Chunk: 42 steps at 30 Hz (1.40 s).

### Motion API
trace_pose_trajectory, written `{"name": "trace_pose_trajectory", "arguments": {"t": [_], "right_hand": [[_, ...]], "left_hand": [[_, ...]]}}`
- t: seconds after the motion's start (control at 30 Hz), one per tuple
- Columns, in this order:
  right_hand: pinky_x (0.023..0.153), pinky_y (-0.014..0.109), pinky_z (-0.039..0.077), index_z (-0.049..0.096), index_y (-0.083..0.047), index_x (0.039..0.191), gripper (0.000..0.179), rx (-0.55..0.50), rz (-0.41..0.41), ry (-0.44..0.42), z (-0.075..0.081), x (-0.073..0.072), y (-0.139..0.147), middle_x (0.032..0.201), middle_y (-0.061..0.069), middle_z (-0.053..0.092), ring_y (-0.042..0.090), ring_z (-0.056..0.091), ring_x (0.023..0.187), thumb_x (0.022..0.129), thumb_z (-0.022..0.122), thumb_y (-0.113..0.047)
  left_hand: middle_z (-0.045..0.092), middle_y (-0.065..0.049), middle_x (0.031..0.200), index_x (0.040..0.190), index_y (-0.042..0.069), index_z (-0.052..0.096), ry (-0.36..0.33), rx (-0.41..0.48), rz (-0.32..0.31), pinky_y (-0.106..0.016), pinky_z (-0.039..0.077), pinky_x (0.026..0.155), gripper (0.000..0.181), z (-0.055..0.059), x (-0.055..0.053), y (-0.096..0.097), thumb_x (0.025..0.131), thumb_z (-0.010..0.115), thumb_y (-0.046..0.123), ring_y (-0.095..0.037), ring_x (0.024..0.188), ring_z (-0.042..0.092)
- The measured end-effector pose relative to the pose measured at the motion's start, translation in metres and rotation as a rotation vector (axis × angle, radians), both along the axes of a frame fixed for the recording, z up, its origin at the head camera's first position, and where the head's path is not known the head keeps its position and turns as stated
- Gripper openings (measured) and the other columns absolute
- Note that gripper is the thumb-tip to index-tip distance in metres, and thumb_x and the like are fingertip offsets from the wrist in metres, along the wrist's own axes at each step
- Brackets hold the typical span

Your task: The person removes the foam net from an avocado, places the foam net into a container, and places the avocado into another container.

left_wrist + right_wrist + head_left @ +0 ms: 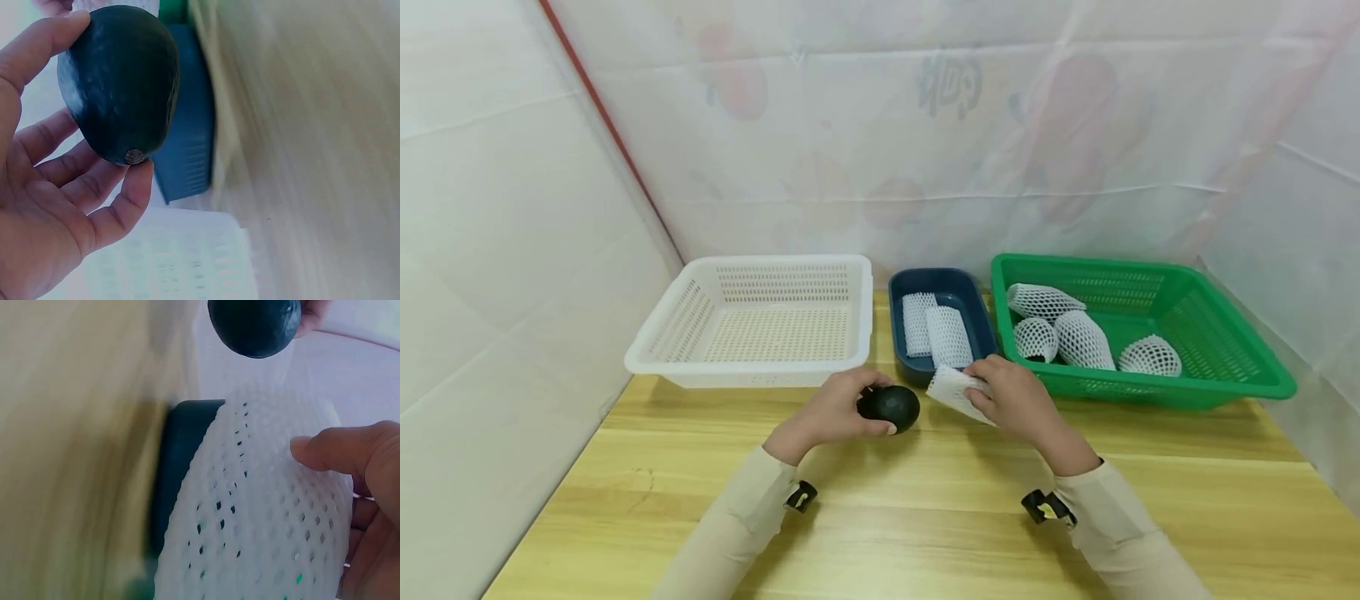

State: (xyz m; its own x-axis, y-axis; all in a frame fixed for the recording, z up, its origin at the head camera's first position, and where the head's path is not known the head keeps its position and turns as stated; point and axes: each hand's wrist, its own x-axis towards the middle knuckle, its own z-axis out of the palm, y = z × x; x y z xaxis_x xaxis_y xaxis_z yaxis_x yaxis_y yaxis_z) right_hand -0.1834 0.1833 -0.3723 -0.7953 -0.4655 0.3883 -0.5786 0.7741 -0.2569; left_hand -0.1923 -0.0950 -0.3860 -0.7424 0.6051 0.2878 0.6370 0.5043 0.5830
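Observation:
In the head view my left hand (pixel 835 410) grips a dark green avocado (pixel 892 407) just above the table, between thumb and fingers. The left wrist view shows its brown stem scar (pixel 135 156) facing that hand's little finger. My right hand (pixel 1017 398) pinches a white foam net sleeve (pixel 957 389), which points toward the avocado but stays apart from it. Up close in the right wrist view, the thumb (pixel 319 450) lies on the sleeve's mesh. Two more foam net sleeves (pixel 950 335) lie in the dark blue tray (pixel 904 367) beyond the hands.
A white perforated basket (pixel 752 367) stands at the back left. At the back right, a green basket (pixel 1165 387) holds several net-wrapped items (pixel 1084 340). Pale sheeting (pixel 850 125) encloses the wooden table (pixel 880 533) behind and on both sides.

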Motion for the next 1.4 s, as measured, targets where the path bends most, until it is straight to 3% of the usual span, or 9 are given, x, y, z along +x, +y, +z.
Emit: {"name": "trace_pose_trajectory", "arguments": {"t": [0.27, 0.4, 0.63, 0.93, 1.2, 1.4], "right_hand": [[0.047, 0.029, 0.042, 0.065, 0.001, 0.096, 0.018, -0.123, -0.092, -0.074, 0.015, -0.013, -0.003, 0.074, 0.006, 0.063, 0.011, 0.051, 0.052, 0.082, 0.07, -0.01], [0.047, 0.029, 0.035, 0.064, 0.001, 0.098, 0.017, -0.184, -0.114, -0.13, 0.02, -0.023, -0.004, 0.063, 0.001, 0.052, 0.012, 0.041, 0.05, 0.085, 0.066, -0.01], [0.047, 0.03, 0.028, 0.062, 0.002, 0.103, 0.022, -0.189, -0.165, -0.18, 0.029, -0.041, -0.011, 0.054, 0.002, 0.038, 0.014, 0.027, 0.045, 0.087, 0.064, -0.014], [0.043, 0.029, 0.03, 0.061, 0.001, 0.107, 0.026, -0.181, -0.222, -0.277, 0.042, -0.067, -0.02, 0.053, 0.003, 0.039, 0.013, 0.027, 0.04, 0.088, 0.063, -0.017], [0.057, 0.033, 0.039, 0.059, 0.001, 0.111, 0.033, -0.2, -0.286, -0.363, 0.04, -0.086, -0.032, 0.082, 0.011, 0.056, 0.019, 0.046, 0.06, 0.088, 0.064, -0.023], [0.058, 0.033, 0.041, 0.062, 0.0, 0.103, 0.027, -0.274, -0.354, -0.387, 0.036, -0.098, -0.042, 0.079, 0.013, 0.058, 0.022, 0.049, 0.062, 0.088, 0.064, -0.023]], "left_hand": [[0.061, 0.003, 0.098, 0.109, 0.01, 0.062, -0.019, 0.05, -0.006, -0.029, 0.049, 0.071, 0.045, 0.012, 0.008, -0.008, 0.072, 0.079, 0.029, -0.011, 0.089, 0.056], [0.061, 0.001, 0.104, 0.114, 0.009, 0.061, -0.034, 0.071, 0.017, -0.027, 0.049, 0.068, 0.047, 0.016, 0.011, -0.013, 0.074, 0.078, 0.029, -0.013, 0.089, 0.056], [0.062, -0.005, 0.109, 0.117, 0.005, 0.06, 0.022, 0.079, 0.033, -0.027, 0.049, 0.064, 0.05, 0.023, 0.011, -0.02, 0.076, 0.076, 0.029, -0.017, 0.087, 0.058], [0.062, -0.001, 0.106, 0.115, 0.008, 0.062, 0.067, 0.111, 0.086, -0.026, 0.049, 0.059, 0.049, 0.036, 0.008, -0.029, 0.074, 0.078, 0.03, -0.013, 0.083, 0.057], [0.062, -0.002, 0.106, 0.115, 0.008, 0.062, 0.121, 0.114, 0.12, -0.028, 0.049, 0.059, 0.05, 0.043, 0.006, -0.039, 0.073, 0.079, 0.03, -0.014, 0.083, 0.056], [0.062, -0.001, 0.106, 0.114, 0.01, 0.062, 0.11, 0.135, 0.148, -0.03, 0.049, 0.059, 0.048, 0.049, 0.002, -0.043, 0.073, 0.079, 0.029, -0.014, 0.082, 0.056]]}}
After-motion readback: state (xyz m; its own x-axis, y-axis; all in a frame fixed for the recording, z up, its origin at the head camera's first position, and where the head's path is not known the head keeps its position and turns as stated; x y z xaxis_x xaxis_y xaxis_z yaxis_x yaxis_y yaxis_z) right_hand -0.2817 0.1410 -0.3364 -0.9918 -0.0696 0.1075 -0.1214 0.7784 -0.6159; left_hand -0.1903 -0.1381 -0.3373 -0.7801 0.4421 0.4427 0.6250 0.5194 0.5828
